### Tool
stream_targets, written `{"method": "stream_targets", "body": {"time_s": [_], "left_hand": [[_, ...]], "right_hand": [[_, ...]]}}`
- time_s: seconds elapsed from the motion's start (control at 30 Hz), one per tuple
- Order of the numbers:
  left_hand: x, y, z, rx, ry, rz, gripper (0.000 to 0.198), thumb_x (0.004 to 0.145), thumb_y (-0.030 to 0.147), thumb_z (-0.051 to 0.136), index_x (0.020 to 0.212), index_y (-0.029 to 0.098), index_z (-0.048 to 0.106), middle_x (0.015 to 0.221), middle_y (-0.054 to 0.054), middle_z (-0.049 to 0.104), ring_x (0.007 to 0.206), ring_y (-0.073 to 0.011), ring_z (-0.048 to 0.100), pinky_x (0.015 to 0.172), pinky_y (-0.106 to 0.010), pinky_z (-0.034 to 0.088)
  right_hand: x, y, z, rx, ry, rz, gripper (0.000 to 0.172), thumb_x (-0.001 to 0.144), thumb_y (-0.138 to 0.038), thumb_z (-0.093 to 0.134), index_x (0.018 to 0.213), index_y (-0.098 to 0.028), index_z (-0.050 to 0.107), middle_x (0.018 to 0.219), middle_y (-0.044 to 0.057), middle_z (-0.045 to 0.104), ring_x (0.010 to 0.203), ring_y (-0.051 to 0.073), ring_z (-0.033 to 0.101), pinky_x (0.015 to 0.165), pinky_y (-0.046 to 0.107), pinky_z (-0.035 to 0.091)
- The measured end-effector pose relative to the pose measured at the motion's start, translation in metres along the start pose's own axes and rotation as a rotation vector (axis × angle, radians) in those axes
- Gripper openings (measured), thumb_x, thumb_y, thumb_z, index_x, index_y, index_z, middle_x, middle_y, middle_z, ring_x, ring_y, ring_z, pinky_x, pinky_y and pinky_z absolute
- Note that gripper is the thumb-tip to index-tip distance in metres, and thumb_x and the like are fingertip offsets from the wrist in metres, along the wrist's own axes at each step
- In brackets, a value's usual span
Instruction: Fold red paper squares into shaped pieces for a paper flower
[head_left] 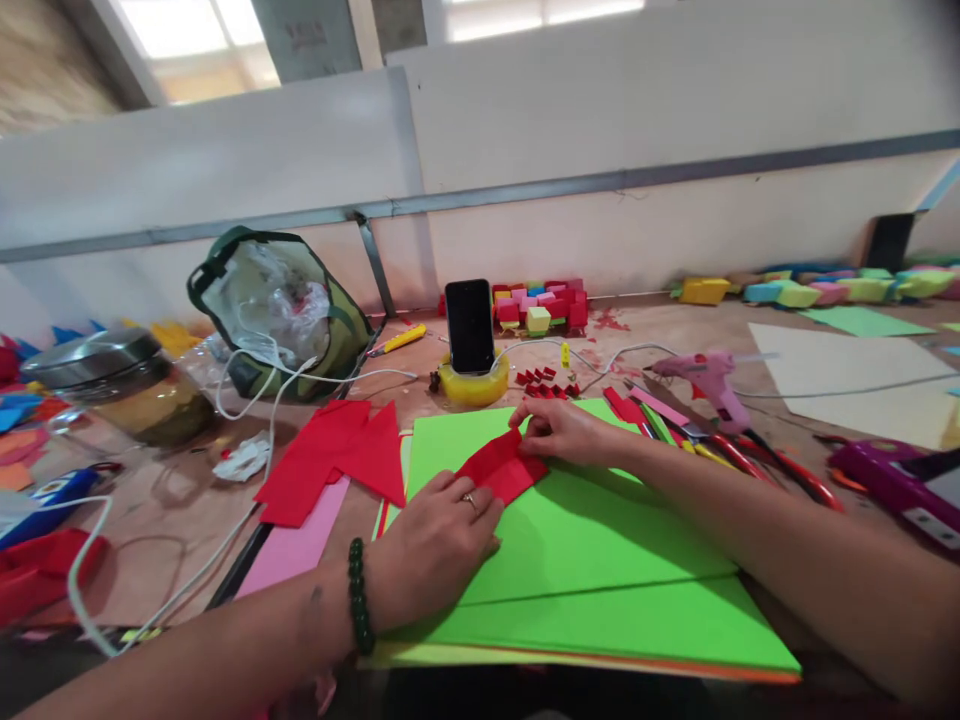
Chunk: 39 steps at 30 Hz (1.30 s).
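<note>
Head view: red paper [513, 478] lies on green stack [607, 550], toward its far side. Left hand [442, 545] loosely open, fingers pressing paper's left end; right hand [562, 432] nearly closed, pinching far edge. Probably mid-fold; creasing calls for steady left pressure, aligned edges.

Left hand [444, 545]: thin ring [470, 504], dark green beaded bracelet [360, 597] at wrist.

two hands [442, 545], one glue gun [709, 378]
</note>
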<state>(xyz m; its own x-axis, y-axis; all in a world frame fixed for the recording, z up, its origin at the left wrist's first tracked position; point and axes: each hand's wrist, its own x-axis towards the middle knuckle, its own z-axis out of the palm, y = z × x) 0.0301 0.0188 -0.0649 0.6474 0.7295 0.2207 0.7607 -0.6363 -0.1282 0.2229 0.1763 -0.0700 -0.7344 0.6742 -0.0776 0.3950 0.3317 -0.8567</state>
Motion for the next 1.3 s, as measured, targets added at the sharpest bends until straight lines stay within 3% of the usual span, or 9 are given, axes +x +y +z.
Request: {"method": "stream_targets", "body": {"time_s": [0.13, 0.23, 0.6, 0.83, 0.97, 1.13, 1.23, 1.3], "left_hand": [[-0.009, 0.002, 0.008, -0.084, -0.019, -0.039, 0.036, 0.095, 0.027, 0.044, 0.123, 0.008, 0.056, 0.116, -0.015, 0.065, 0.099, -0.0263, 0.059, 0.085, -0.042, 0.051], [-0.013, 0.003, 0.009, -0.145, -0.017, -0.059, 0.038, 0.095, 0.026, 0.043, 0.124, 0.007, 0.056, 0.119, -0.015, 0.064, 0.103, -0.027, 0.059, 0.087, -0.042, 0.052], [-0.017, -0.003, 0.009, -0.141, 0.026, -0.013, 0.043, 0.091, 0.035, 0.049, 0.124, 0.009, 0.058, 0.128, -0.015, 0.062, 0.105, -0.0317, 0.059, 0.088, -0.047, 0.05], [-0.019, -0.004, 0.009, -0.217, 0.047, -0.01, 0.035, 0.092, 0.033, 0.049, 0.114, 0.01, 0.063, 0.112, -0.016, 0.068, 0.092, -0.0284, 0.06, 0.082, -0.045, 0.051], [-0.01, -0.01, 0.008, -0.354, 0.02, -0.04, 0.024, 0.093, 0.028, 0.045, 0.101, 0.015, 0.065, 0.091, -0.01, 0.068, 0.083, -0.0241, 0.06, 0.076, -0.04, 0.053], [-0.002, -0.017, 0.013, -0.428, -0.115, -0.092, 0.04, 0.087, 0.005, 0.037, 0.119, 0.017, 0.058, 0.09, -0.008, 0.064, 0.07, -0.0185, 0.06, 0.062, -0.03, 0.053], [0.003, -0.019, 0.014, -0.479, -0.208, -0.128, 0.034, 0.088, 0.007, 0.038, 0.11, 0.021, 0.061, 0.089, -0.005, 0.062, 0.065, -0.0156, 0.058, 0.056, -0.025, 0.051], [0.005, -0.02, 0.012, -0.446, -0.198, -0.093, 0.029, 0.089, 0.008, 0.039, 0.103, 0.02, 0.061, 0.097, -0.006, 0.064, 0.073, -0.0169, 0.06, 0.063, -0.027, 0.052]], "right_hand": [[-0.001, 0.002, -0.005, 0.098, -0.128, 0.058, 0.045, 0.065, -0.028, 0.075, 0.103, -0.016, 0.055, 0.069, -0.003, 0.066, 0.057, 0.011, 0.057, 0.052, 0.022, 0.039], [-0.002, 0.005, -0.006, 0.198, -0.174, 0.086, 0.045, 0.063, -0.023, 0.075, 0.102, -0.017, 0.054, 0.069, -0.005, 0.065, 0.059, 0.01, 0.058, 0.055, 0.022, 0.041], [-0.003, 0.001, -0.004, 0.159, -0.133, 0.116, 0.03, 0.071, -0.025, 0.07, 0.094, -0.019, 0.052, 0.06, -0.007, 0.06, 0.052, 0.01, 0.052, 0.048, 0.02, 0.036], [-0.005, -0.003, 0.004, 0.024, -0.061, 0.076, 0.027, 0.073, -0.02, 0.064, 0.097, -0.02, 0.052, 0.061, -0.006, 0.058, 0.051, 0.011, 0.05, 0.046, 0.021, 0.036], [-0.005, -0.002, 0.008, -0.122, 0.047, 0.013, 0.026, 0.074, -0.016, 0.06, 0.098, -0.019, 0.054, 0.061, -0.005, 0.056, 0.052, 0.011, 0.05, 0.047, 0.022, 0.037], [-0.004, -0.003, 0.007, -0.179, 0.035, -0.007, 0.023, 0.076, -0.017, 0.058, 0.099, -0.019, 0.054, 0.064, -0.004, 0.059, 0.054, 0.012, 0.053, 0.05, 0.023, 0.039], [-0.005, -0.004, 0.007, -0.192, 0.034, -0.004, 0.022, 0.077, -0.015, 0.058, 0.098, -0.019, 0.054, 0.064, -0.004, 0.059, 0.055, 0.012, 0.052, 0.05, 0.023, 0.039], [-0.005, -0.004, 0.007, -0.206, 0.026, -0.008, 0.021, 0.078, -0.014, 0.057, 0.098, -0.019, 0.054, 0.064, -0.004, 0.058, 0.055, 0.012, 0.052, 0.05, 0.023, 0.039]]}}
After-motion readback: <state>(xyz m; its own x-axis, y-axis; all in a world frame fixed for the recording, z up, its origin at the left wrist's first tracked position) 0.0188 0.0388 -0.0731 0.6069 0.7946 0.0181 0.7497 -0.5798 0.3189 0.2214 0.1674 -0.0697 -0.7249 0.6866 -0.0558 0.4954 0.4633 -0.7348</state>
